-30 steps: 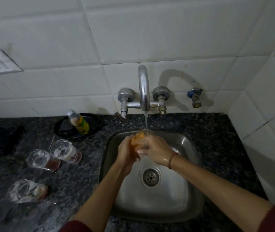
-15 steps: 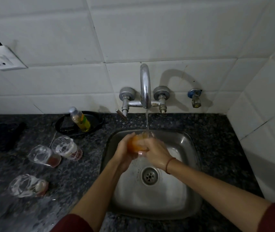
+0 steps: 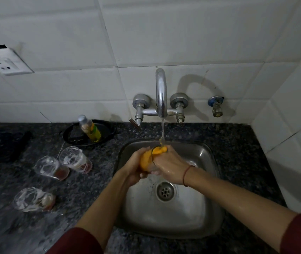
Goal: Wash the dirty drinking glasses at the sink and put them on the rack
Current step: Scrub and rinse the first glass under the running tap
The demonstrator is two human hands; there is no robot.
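Over the steel sink (image 3: 164,219), my left hand (image 3: 132,168) grips a drinking glass (image 3: 146,163) that looks orange from the sponge inside it. My right hand (image 3: 170,165) holds the orange sponge (image 3: 161,149) at the glass's rim, its fingers curled over the mouth. Water runs from the tap (image 3: 161,88) onto the sponge and rim. Three dirty glasses lie on the dark counter to the left: one (image 3: 76,159) beside another (image 3: 51,167), and a third (image 3: 34,198) nearer to me. No rack is in view.
A dish-soap bottle (image 3: 90,128) lies in a black dish (image 3: 107,132) behind the glasses. A dark cloth (image 3: 5,142) sits at the far left. A wall socket (image 3: 7,61) is upper left, and a small valve (image 3: 216,107) is right of the tap. A tiled wall closes the right side.
Both hands stay under the stream and keep working the sponge in the glass; more of the orange now shows between them. The glasses on the counter have not moved.
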